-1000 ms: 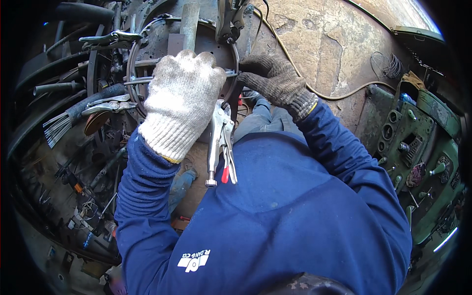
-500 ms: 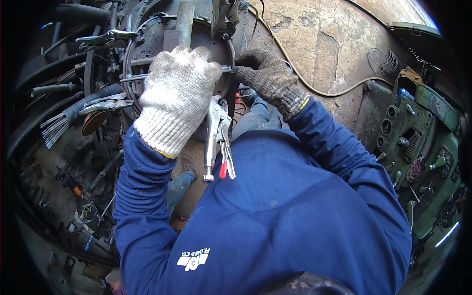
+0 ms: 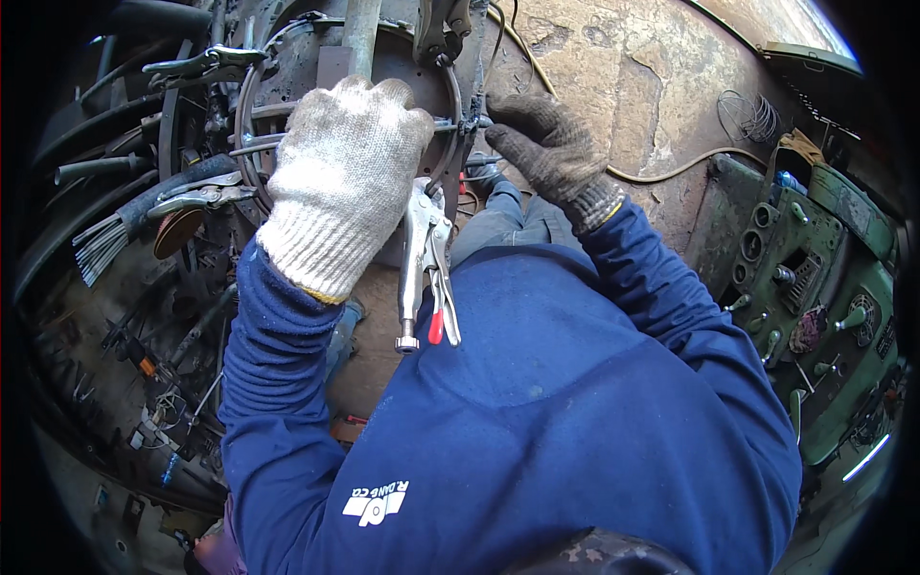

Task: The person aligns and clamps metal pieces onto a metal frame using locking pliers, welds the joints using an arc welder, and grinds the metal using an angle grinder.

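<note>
My left hand [image 3: 350, 177], in a pale knit glove, is closed over the near part of a round metal ring [image 3: 452, 96]; what its fingers grip is hidden beneath them. Thin metal rods [image 3: 257, 147] cross the ring under that hand. To the right, my right hand [image 3: 546, 144], in a darker, soiled glove, has its thumb and fingers apart just beyond the rod ends and holds nothing visible. Locking pliers [image 3: 422, 259] with a red release lever hang from the ring's near edge. Another clamp [image 3: 441, 34] grips the ring's far right side.
More locking pliers [image 3: 206, 65] sit at the ring's left. Below them are a bundle of welding rods [image 3: 105, 244] and a brown disc [image 3: 177, 232]. A hose [image 3: 661, 180] crosses the floor toward a green machine [image 3: 786, 278]. Part of another person [image 3: 222, 551] shows at lower left.
My right hand has drawn back to the right from the ring's edge, and its fingers have parted. The left hand stays closed in nearly the same place.
</note>
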Demonstrator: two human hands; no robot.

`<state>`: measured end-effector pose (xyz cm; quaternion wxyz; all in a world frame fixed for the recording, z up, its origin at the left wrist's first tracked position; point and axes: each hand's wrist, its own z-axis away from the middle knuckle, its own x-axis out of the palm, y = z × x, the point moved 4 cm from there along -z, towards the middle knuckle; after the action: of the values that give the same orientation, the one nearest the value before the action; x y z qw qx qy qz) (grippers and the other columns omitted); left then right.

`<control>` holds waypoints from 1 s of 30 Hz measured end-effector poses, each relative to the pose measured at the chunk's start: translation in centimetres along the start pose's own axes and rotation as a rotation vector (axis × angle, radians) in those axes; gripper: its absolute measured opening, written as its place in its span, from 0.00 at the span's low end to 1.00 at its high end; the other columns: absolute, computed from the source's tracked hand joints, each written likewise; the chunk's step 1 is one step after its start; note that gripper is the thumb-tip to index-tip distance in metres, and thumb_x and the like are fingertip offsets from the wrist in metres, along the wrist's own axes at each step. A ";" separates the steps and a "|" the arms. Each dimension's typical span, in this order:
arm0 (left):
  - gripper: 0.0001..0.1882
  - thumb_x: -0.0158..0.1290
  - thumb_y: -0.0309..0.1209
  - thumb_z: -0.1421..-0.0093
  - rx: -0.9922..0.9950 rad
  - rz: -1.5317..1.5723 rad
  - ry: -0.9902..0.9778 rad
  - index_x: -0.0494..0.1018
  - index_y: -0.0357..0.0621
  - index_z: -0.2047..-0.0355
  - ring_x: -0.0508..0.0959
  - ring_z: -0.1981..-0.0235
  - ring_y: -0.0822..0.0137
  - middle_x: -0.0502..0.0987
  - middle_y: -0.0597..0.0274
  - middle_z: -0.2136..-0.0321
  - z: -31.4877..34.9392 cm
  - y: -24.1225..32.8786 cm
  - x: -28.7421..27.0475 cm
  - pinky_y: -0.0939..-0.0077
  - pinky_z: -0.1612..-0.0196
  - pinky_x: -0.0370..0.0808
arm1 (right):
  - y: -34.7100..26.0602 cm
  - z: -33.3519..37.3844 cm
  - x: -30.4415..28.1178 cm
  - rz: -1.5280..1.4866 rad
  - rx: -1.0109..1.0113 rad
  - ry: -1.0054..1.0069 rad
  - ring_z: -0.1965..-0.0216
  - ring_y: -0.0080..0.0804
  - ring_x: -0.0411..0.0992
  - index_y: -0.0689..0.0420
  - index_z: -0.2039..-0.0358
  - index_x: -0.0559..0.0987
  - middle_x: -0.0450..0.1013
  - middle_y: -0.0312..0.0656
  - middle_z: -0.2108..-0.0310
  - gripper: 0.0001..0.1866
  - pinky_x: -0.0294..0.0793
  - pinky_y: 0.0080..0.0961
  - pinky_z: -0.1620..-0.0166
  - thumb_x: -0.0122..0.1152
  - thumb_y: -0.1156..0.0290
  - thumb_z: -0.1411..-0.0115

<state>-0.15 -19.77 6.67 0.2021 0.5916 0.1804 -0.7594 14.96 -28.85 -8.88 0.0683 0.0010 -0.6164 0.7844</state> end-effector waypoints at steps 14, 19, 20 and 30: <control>0.06 0.59 0.26 0.47 -0.002 0.044 0.017 0.81 0.46 0.68 0.80 0.62 0.57 0.78 0.59 0.68 0.1 0.0 0.0 0.62 0.57 0.77 | -6.1 -1.6 2.9 1.092 -0.469 -0.149 0.62 0.47 0.79 0.53 0.58 0.81 0.78 0.45 0.67 0.15 0.80 0.43 0.63 0.61 0.57 0.41; 0.06 0.59 0.26 0.47 0.004 0.026 0.005 0.80 0.46 0.68 0.79 0.62 0.57 0.78 0.59 0.68 0.1 0.0 0.1 0.61 0.57 0.77 | -5.6 -1.9 3.0 1.065 -0.523 -0.172 0.63 0.47 0.79 0.53 0.58 0.81 0.78 0.45 0.67 0.16 0.79 0.43 0.63 0.62 0.58 0.42; 0.06 0.59 0.26 0.47 0.000 0.025 0.014 0.80 0.46 0.68 0.79 0.61 0.57 0.78 0.59 0.68 0.1 0.0 0.2 0.61 0.57 0.77 | -5.7 -1.9 3.0 1.090 -0.521 -0.170 0.63 0.47 0.79 0.53 0.58 0.81 0.78 0.45 0.67 0.16 0.79 0.43 0.63 0.62 0.58 0.42; 0.05 0.59 0.30 0.49 0.018 -0.024 0.002 0.82 0.48 0.70 0.81 0.61 0.59 0.79 0.60 0.68 -0.1 0.1 0.0 0.63 0.59 0.78 | -5.6 -2.1 2.9 1.037 -0.523 -0.199 0.62 0.49 0.79 0.54 0.59 0.81 0.78 0.46 0.65 0.15 0.80 0.43 0.61 0.62 0.59 0.42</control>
<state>-0.01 -19.77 6.62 0.1874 0.5920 0.1807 -0.7627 12.86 -25.23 -3.73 -0.3845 -0.2437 -0.7130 0.5333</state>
